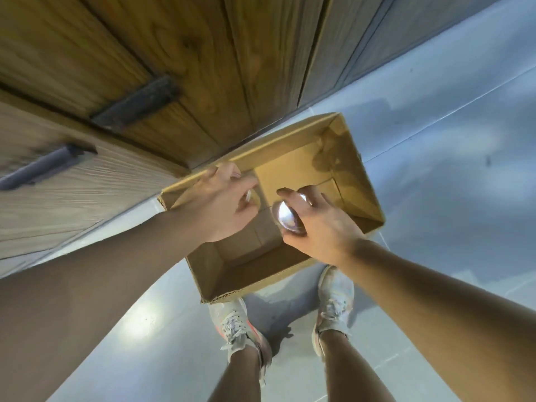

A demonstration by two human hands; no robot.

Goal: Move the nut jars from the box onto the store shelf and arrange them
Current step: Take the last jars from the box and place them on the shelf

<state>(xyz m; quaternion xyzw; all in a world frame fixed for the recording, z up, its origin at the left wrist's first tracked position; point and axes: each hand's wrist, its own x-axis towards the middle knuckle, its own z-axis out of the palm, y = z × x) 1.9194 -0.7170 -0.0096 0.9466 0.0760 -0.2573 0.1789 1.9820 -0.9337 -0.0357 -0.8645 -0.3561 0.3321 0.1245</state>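
An open cardboard box (pixel 368 198) stands on the floor in front of my feet, against a wooden cabinet. My right hand (pixel 322 224) grips a jar with a shiny silver lid (pixel 287 217) from above, over the middle of the box. My left hand (pixel 223 201) is over the box's left part, its fingers curled round another jar (pixel 249 195), of which only a sliver of lid shows. The rest of the box floor that I can see is bare cardboard.
A wooden cabinet (pixel 162 68) with dark handles (pixel 136 103) fills the upper left, right behind the box. Glossy grey floor (pixel 449 140) spreads to the right and below. My two sneakers (pixel 333 303) stand just in front of the box's near wall.
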